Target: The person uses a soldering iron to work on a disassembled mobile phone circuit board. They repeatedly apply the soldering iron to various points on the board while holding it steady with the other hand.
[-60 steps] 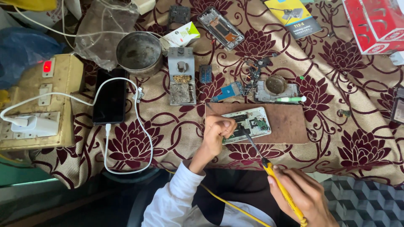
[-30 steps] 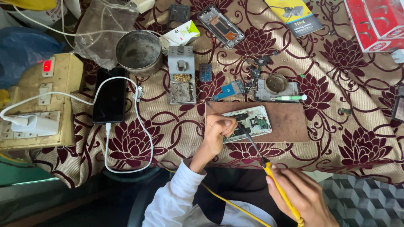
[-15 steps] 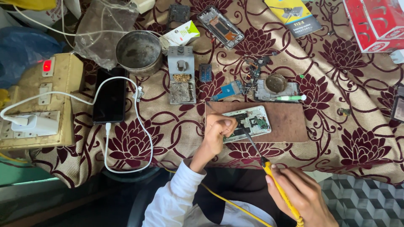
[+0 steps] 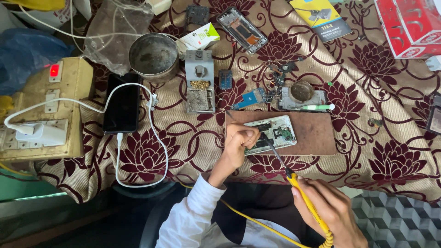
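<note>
One floral cloth (image 4: 367,151) covers the cluttered worktable.

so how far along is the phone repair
Done: the opened phone lies on the brown board, insides exposed. In hand: the left hand steadies it while the right hand puts the yellow soldering iron tip to it. Left: the phone has no cover on yet.

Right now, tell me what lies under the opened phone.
The opened phone lies on a brown board, which sits on the flowered cloth. The left hand covers its left end, and what is beneath the board is hidden.
</note>
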